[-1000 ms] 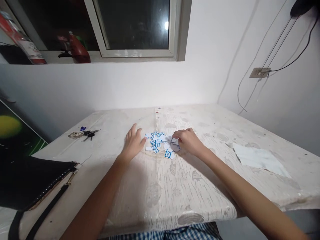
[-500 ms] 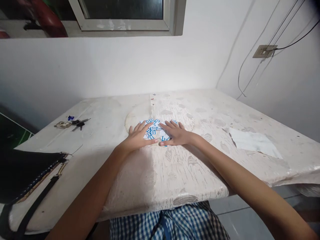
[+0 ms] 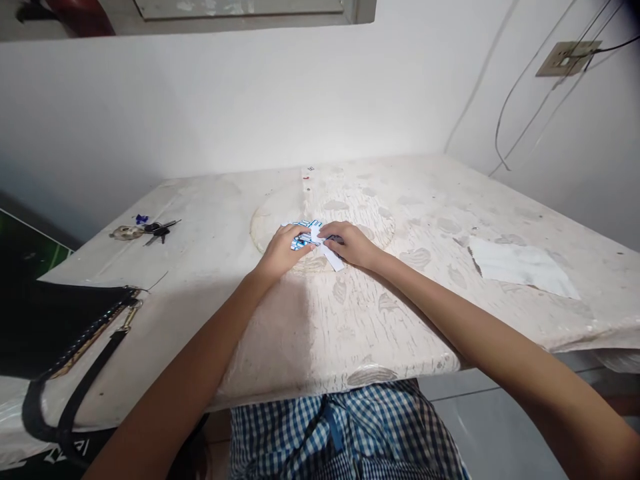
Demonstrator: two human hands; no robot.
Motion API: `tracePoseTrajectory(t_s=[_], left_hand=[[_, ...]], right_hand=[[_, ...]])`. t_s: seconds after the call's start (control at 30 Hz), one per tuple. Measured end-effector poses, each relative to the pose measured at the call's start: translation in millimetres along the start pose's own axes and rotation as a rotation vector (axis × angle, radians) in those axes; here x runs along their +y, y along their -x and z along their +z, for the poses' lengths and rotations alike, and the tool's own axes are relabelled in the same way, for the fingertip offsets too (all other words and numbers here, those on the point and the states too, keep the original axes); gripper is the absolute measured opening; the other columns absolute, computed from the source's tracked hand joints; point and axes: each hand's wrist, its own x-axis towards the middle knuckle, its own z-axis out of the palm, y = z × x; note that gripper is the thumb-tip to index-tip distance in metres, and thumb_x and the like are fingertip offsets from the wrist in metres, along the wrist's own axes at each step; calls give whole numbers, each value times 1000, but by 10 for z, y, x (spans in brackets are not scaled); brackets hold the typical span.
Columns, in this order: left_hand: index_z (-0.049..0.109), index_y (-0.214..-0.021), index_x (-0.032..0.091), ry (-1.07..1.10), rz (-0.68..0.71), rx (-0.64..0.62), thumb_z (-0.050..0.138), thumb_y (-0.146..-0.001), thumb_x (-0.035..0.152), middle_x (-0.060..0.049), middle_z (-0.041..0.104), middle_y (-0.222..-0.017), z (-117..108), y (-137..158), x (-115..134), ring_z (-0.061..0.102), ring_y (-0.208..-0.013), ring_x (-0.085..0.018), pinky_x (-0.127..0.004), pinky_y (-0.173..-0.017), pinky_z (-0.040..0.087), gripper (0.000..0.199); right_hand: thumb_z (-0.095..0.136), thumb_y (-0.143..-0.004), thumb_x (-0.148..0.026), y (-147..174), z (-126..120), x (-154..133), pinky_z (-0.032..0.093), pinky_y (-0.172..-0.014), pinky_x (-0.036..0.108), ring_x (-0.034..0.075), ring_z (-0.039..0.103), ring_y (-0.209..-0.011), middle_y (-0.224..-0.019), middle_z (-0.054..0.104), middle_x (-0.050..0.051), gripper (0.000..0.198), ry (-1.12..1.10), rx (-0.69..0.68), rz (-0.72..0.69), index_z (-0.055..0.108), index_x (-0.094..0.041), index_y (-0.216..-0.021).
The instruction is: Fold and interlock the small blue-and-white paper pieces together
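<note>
A small pile of white and blue paper pieces (image 3: 315, 234) lies in the middle of the frame, on a pale table (image 3: 270, 350). The left hand (image 3: 283, 251) curls around the left side of the pile. Its thumb and fingers are a little apart, with blue and white bits showing between them. The right hand (image 3: 354, 244) bends around the right side, thumb and pointing finger close together by the pieces. I cannot tell if either hand is pinching any. One white piece (image 3: 333, 259) sticks out below the right hand's fingertips. A thin yellow ring (image 3: 393, 230) on the table goes around both hands.

At the left of the frame are some keys (image 3: 159, 230), with a tiny blue thing (image 3: 142, 219) near them. A black bag (image 3: 65, 323) sits at the lower left, its strap (image 3: 90, 380) hanging in a loop. A flat white sheet (image 3: 523, 267) lies at the right. Blue checked cloth (image 3: 350, 433) shows at the bottom. A socket (image 3: 567, 59) is on the wall, upper right.
</note>
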Motion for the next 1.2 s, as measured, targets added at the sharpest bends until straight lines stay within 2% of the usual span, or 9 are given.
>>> tracePoseTrajectory(t_s=[0.13, 0.23, 0.3, 0.53, 0.77, 0.87, 1.0, 1.1, 1.2], left_hand=[[59, -96, 19, 289, -96, 128, 60, -68, 24, -5, 61, -99, 18, -41, 69, 56, -90, -18, -33, -83, 44, 28], [56, -100, 16, 572, -233, 215, 59, -67, 21, -9, 60, -103, 2, -67, 74, 58, -93, -18, -34, -83, 46, 33], [54, -101, 16, 671, -288, 257, 59, -66, 21, -10, 60, -105, -21, -83, 50, 59, -95, -19, -35, -85, 45, 36], [53, -102, 18, 623, -349, 329, 52, -73, 24, -9, 58, -113, -104, -102, 15, 56, -104, -19, -35, -92, 41, 30], [56, -97, 19, 480, -284, 399, 48, -78, 26, -6, 59, -110, -99, -72, 101, 55, -102, -17, -32, -93, 40, 22], [57, -91, 18, 532, -268, 333, 49, -79, 29, -5, 64, -93, -127, -28, 270, 58, -95, -17, -32, -88, 42, 18], [57, -86, 17, 768, -232, 43, 53, -78, 36, -4, 64, -74, -157, 65, 596, 60, -71, -16, -30, -71, 46, 21], [53, -88, 18, 906, -301, -133, 64, -70, 34, -2, 63, -68, -141, 111, 740, 60, -63, -15, -28, -61, 46, 27], [51, -87, 17, 983, -372, -117, 68, -67, 31, -2, 64, -66, -119, 105, 727, 62, -64, -15, -29, -63, 47, 30]], right_hand=[[54, -70, -12, -45, -40, -22, 45, -84, 36, 19, 57, -97, -107, 60, 8, 32, -317, 121, 208, 58, -18, -102], [54, -74, -17, -55, -100, -73, 50, -75, 33, 19, 59, -95, -116, 55, 8, 41, -573, 163, 399, 49, -21, -115], [52, -76, -19, -55, -143, -101, 51, -74, 31, 19, 58, -99, -124, 50, 9, 41, -650, 178, 447, 47, -23, -117], [49, -74, -7, -47, -198, -90, 50, -84, 33, 21, 53, -108, -124, 46, 10, 44, -747, 210, 484, 48, -23, -115], [53, -78, -17, -59, -216, -86, 51, -81, 33, 22, 49, -113, -126, 44, 9, 34, -551, 246, 400, 49, -25, -112], [54, -78, -19, -40, -280, -266, 50, -83, 33, 22, 48, -113, -117, 51, 7, 29, -564, 212, 331, 51, -24, -107], [56, -75, -18, 7, -328, -561, 46, -88, 33, 20, 51, -109, -113, 53, 5, 18, -627, 121, 164, 57, -21, -92], [55, -75, -18, 21, -295, -652, 44, -89, 33, 17, 53, -105, -111, 54, 4, 13, -647, 56, 137, 59, -20, -87], [53, -76, -21, -1, -250, -560, 46, -85, 34, 18, 55, -102, -108, 57, 5, 19, -686, 74, 162, 58, -22, -94]])
